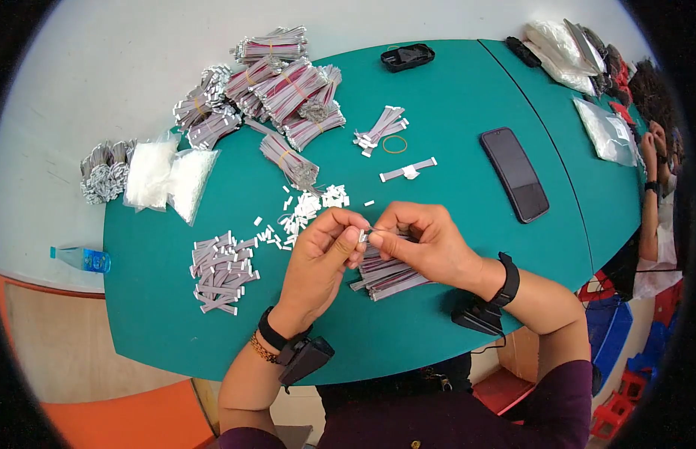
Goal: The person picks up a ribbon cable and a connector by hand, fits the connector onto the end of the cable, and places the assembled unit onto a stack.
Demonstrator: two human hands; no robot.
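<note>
My left hand [321, 254] pinches a small white connector [362, 235] between thumb and fingertips. Right beside it, my right hand [430, 243] is closed on the end of a thin grey cable, mostly hidden by the fingers. The fingertips of both hands almost meet. Below them lies a bundle of grey and purple ribbon cables [393, 277], partly covered by my right hand. Just beyond my left hand is a loose heap of white connectors [310, 209]. To the left, ribbon cables with white ends [224, 273] form a pile on the green table [288, 340].
Banded cable bundles [288, 86] are stacked at the back left, near clear bags of white parts [149, 173]. A bottle [82, 259] lies at the left edge. On the right are a phone [514, 174] and another person's hands [651, 146]. A rubber band [395, 144] lies mid-table.
</note>
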